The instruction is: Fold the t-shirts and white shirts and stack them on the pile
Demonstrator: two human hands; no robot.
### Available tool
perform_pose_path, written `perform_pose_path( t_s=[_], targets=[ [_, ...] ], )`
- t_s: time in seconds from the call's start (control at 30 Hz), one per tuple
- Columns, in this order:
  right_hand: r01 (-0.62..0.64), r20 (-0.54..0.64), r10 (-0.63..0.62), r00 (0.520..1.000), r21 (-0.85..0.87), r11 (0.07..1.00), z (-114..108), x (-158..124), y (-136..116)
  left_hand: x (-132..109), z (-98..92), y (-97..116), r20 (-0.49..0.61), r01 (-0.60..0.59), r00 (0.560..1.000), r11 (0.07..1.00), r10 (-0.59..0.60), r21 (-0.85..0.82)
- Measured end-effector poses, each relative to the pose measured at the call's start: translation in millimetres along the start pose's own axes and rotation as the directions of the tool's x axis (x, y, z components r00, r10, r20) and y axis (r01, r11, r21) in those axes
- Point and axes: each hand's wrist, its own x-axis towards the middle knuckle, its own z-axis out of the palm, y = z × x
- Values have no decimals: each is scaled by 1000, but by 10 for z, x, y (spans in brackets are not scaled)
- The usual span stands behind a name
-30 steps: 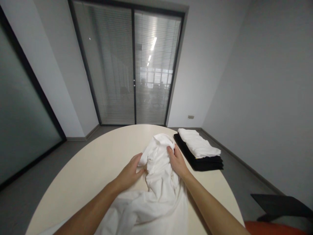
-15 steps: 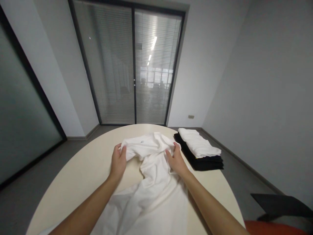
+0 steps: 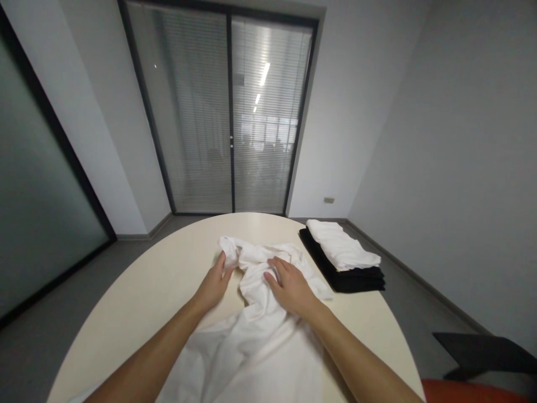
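Note:
A white shirt [image 3: 251,358] lies crumpled across the table, running from the near edge toward the middle. Its far end is bunched into loose folds. At the left tip of that end, my left hand [image 3: 213,284] has the cloth between thumb and fingers. My right hand [image 3: 291,286] grips a fold nearer the centre, thumb and fingertips pressing into the cloth. A flap of the shirt spreads out flat beyond the right hand, toward the stack. My forearms cover part of the near cloth.
The round cream table [image 3: 138,308] carries a stack at the right: a folded white garment [image 3: 342,246] on top of folded black garments [image 3: 356,280]. Past the right edge stands a chair with a black part [image 3: 482,350] and a red seat [image 3: 474,390]. Glass doors [image 3: 230,112] are behind.
Both hands have come down toward me and closer together. The far part of the shirt, stretched between them before, is now bunched, and its small dark mark no longer shows.

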Motion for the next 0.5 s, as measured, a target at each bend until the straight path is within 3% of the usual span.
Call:
perform_pose_path(
  t_s=[0.1,0.2,0.3,0.37,0.4,0.43,0.5],
  targets=[
    [-112,122,114,986,-23,993,73,-34,7,56,-52,0,-48,10,999,998,-7,59],
    [-188,189,196,962,-60,980,108,-28,115,173,-214,-3,-263,20,965,996,3,84],
    [-182,204,201,958,-109,977,123,-13,223,285,-467,-89,-575,131,815,989,-68,70],
    [-157,209,185,960,-144,977,137,-11,270,323,-623,-189,-670,195,718,978,-189,-67],
    [-145,209,177,962,-158,977,145,-12,286,326,-677,-238,-672,213,702,970,-237,-119],
    [-135,208,169,963,-169,976,152,-14,297,320,-710,-276,-659,226,707,965,-257,-133],
    [-127,207,165,964,-186,974,159,-17,308,283,-705,-292,-595,226,775,972,-215,-56]
  ],
)
